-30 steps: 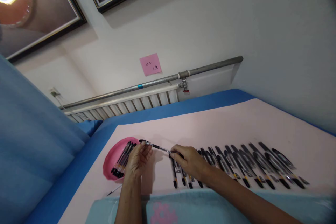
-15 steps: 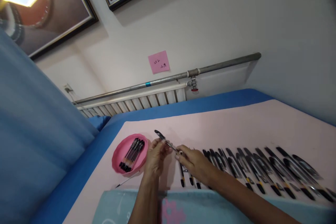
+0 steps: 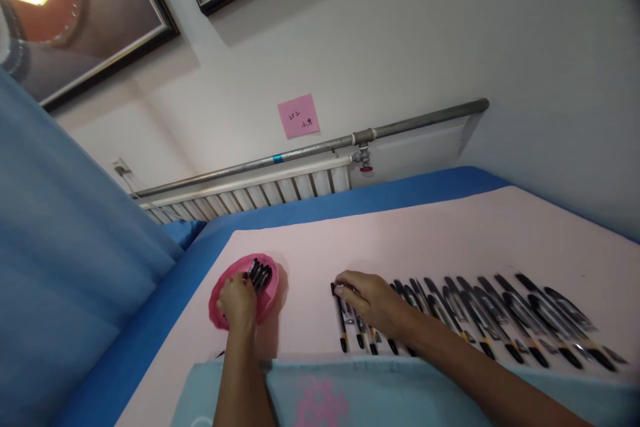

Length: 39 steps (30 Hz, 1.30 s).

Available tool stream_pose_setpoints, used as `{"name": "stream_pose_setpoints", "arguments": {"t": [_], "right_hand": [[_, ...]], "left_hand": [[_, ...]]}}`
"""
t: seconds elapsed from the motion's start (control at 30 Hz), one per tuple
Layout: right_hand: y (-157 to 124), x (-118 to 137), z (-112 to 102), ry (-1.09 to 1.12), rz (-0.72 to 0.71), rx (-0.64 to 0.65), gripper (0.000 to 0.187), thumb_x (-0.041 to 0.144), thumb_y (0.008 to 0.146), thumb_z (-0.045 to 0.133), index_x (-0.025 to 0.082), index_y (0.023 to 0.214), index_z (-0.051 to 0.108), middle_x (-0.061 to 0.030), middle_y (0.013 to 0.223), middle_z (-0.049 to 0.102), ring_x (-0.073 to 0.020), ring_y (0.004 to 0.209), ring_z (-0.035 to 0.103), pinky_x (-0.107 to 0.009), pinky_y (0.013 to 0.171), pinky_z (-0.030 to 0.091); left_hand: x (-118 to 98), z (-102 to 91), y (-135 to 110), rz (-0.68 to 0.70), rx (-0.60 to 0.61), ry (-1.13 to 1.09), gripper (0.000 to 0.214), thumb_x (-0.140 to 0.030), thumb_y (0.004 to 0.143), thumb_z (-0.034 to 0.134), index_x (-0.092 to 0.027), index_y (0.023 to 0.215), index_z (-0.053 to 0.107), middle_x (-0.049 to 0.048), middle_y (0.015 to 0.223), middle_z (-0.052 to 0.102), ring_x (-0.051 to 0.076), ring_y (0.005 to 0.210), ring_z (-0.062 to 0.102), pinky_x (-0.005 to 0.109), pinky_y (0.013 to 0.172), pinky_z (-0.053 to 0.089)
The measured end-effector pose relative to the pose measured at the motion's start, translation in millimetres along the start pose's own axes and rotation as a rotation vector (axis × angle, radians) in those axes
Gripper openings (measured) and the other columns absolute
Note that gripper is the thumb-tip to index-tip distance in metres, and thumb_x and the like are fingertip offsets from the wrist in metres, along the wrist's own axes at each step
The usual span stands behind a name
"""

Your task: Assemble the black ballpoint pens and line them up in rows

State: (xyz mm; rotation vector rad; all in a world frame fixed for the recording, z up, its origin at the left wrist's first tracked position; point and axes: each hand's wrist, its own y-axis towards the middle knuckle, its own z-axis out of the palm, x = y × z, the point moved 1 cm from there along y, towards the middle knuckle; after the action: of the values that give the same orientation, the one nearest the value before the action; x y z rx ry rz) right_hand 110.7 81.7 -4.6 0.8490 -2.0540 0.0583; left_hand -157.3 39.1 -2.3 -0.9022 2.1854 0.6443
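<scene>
My left hand (image 3: 237, 300) is over the pink dish (image 3: 215, 310), with its curled fingers closed at a black pen. Several black-capped pens (image 3: 260, 275) lie bundled in the dish, partly covered by that hand. My right hand (image 3: 367, 293) is at the left end of a row of pens and pen parts. Its thumb and forefinger close in on the upper end of the leftmost pen (image 3: 342, 323), which lies on the pink sheet. Several more pens (image 3: 545, 320) lie slanted to the right, some behind my right forearm.
A pink sheet (image 3: 300, 253) covers the blue surface (image 3: 390, 200). A light blue cloth with a pink print (image 3: 370, 390) lies along the near edge. Behind stand a radiator (image 3: 265, 195) and a metal pipe (image 3: 425, 121). A blue curtain (image 3: 75, 247) hangs at left.
My left hand has moved left from the middle, with the pen, to the pink dish. My right hand has let go of that pen and dropped to the row's leftmost pen.
</scene>
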Motion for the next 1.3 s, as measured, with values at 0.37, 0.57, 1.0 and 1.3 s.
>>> {"name": "stream_pose_setpoints", "arguments": {"t": [0.37, 0.57, 1.0, 1.3], "right_hand": [[7, -14, -23, -0.001, 0.031, -0.194, 0.02, 0.027, 0.082, 0.043, 0.018, 0.084, 0.061, -0.0017, 0.075, 0.063, -0.0125, 0.069, 0.055, -0.023, 0.064, 0.039], [8, -17, -27, -0.028, 0.054, -0.199, 0.018, 0.024, 0.081, 0.046, 0.017, 0.085, 0.061, -0.0022, 0.077, 0.063, -0.0128, 0.071, 0.055, -0.023, 0.065, 0.039], [7, -13, -21, -0.061, 0.088, -0.118, 0.019, 0.023, 0.08, 0.046, 0.016, 0.088, 0.063, -0.0046, 0.082, 0.065, -0.0142, 0.076, 0.057, -0.024, 0.068, 0.04], [3, -7, 1, 0.172, 0.169, -0.02, 0.026, 0.017, 0.074, 0.048, 0.015, 0.097, 0.061, 0.0004, 0.066, 0.061, -0.0098, 0.058, 0.053, -0.018, 0.053, 0.038]], "left_hand": [[-48, 46.0, -56, 0.407, 0.228, 0.091, 0.019, -0.031, 0.074, 0.049, -0.017, 0.081, 0.06, 0.0066, 0.076, 0.062, 0.018, 0.07, 0.055, 0.028, 0.067, 0.037], [-54, 74.4, -85, 0.348, 0.588, 0.263, 0.012, -0.028, 0.067, 0.054, -0.017, 0.069, 0.059, 0.0051, 0.067, 0.063, 0.015, 0.061, 0.054, 0.024, 0.054, 0.031], [-48, 60.8, -74, 0.196, 0.667, 0.158, 0.015, -0.028, 0.067, 0.05, -0.017, 0.058, 0.053, 0.0013, 0.049, 0.052, 0.013, 0.046, 0.047, 0.025, 0.047, 0.03], [-60, 66.0, -88, -0.049, 0.893, -0.722, 0.028, -0.039, 0.064, 0.061, -0.014, 0.074, 0.056, 0.0012, 0.063, 0.056, 0.011, 0.055, 0.05, 0.023, 0.05, 0.038]]}}
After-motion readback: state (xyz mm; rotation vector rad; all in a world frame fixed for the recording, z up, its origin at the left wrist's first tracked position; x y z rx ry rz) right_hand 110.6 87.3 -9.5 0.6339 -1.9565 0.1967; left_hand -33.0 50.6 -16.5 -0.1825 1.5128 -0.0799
